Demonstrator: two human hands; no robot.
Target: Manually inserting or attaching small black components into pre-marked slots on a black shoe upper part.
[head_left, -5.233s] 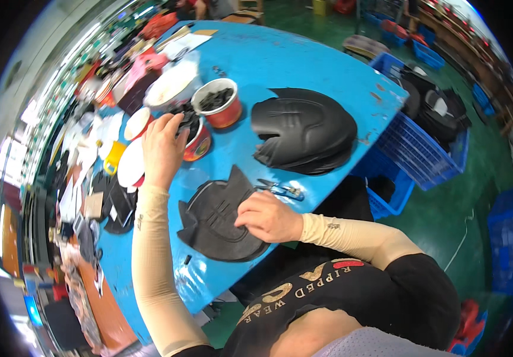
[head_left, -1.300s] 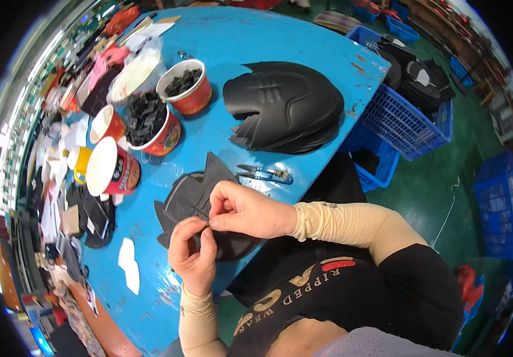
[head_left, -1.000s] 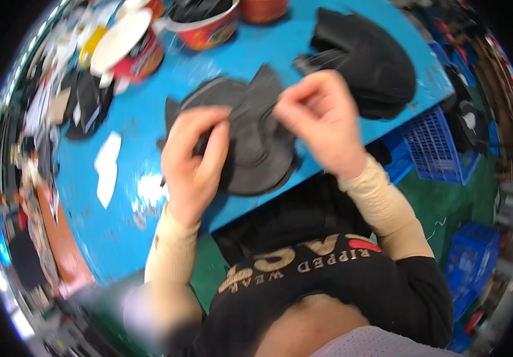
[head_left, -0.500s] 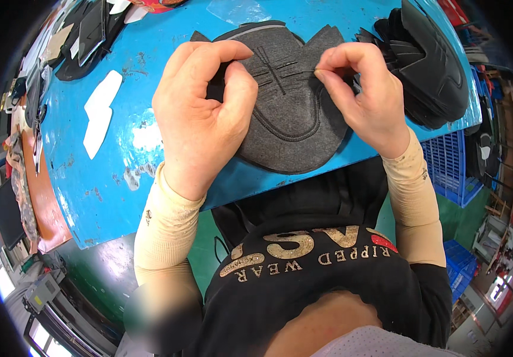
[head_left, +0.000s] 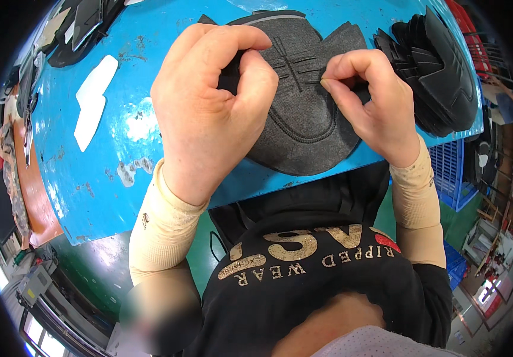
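Left hand (head_left: 209, 104) and right hand (head_left: 378, 98) were poised over a dark grey stitched panel (head_left: 304, 152).
The right thumb and forefinger met beside its slit-like marks (head_left: 292, 68), anything between them too small to tell; the left ones curved with a gap. The panel lay at the near edge of the blue bench (head_left: 78, 175), probably for easy reach by both hands. Stacked black moulded panels (head_left: 441, 77) and a white cutout (head_left: 96, 98) sat aside, seemingly leaving working room.

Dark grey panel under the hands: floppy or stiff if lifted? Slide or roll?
The dark grey panel is probably light, since it looks like thin sheet. It may flex without going limp, judging by the moulded-looking lines across it. Its matte surface suggests decent grip, and lying broad side down on the blue table, it seems unlikely to roll.
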